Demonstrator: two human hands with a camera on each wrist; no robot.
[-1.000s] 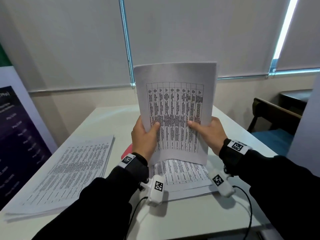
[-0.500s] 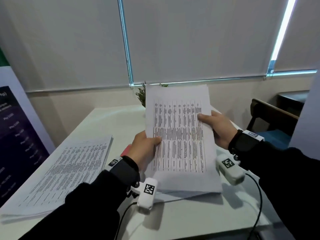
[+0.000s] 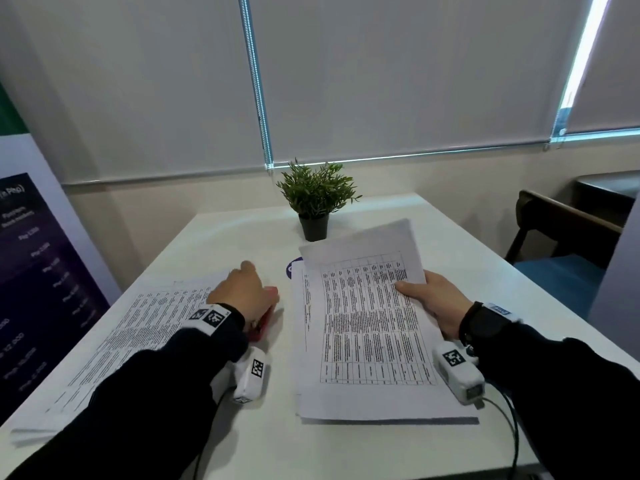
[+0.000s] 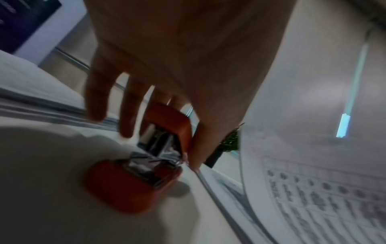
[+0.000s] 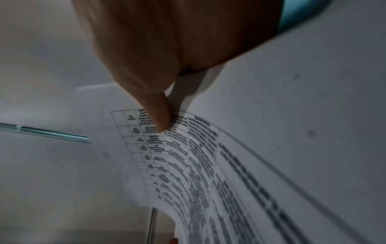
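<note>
My right hand point(image 3: 436, 303) holds a set of printed table sheets point(image 3: 367, 323) by its right edge, thumb point(image 5: 158, 115) on top; the far end is lifted, the near end rests on more sheets on the white table point(image 3: 235, 237). My left hand point(image 3: 242, 292) lies over a red stapler point(image 3: 265, 322) between the two paper piles. In the left wrist view the thumb point(image 4: 198, 148) is against the stapler point(image 4: 133, 184), with the fingers down on its other side. The picture is blurred.
A thick stack of printed sheets point(image 3: 138, 334) lies at the left of the table. A small potted plant point(image 3: 317, 195) stands behind the papers, a round dark-blue item point(image 3: 293, 268) peeks out beside them. A chair point(image 3: 561, 244) is at the right, a banner point(image 3: 34, 271) at the left.
The sheets were held upright in both hands; now they are lowered towards the table in the right hand alone. My left hand let go and moved left onto the stapler.
</note>
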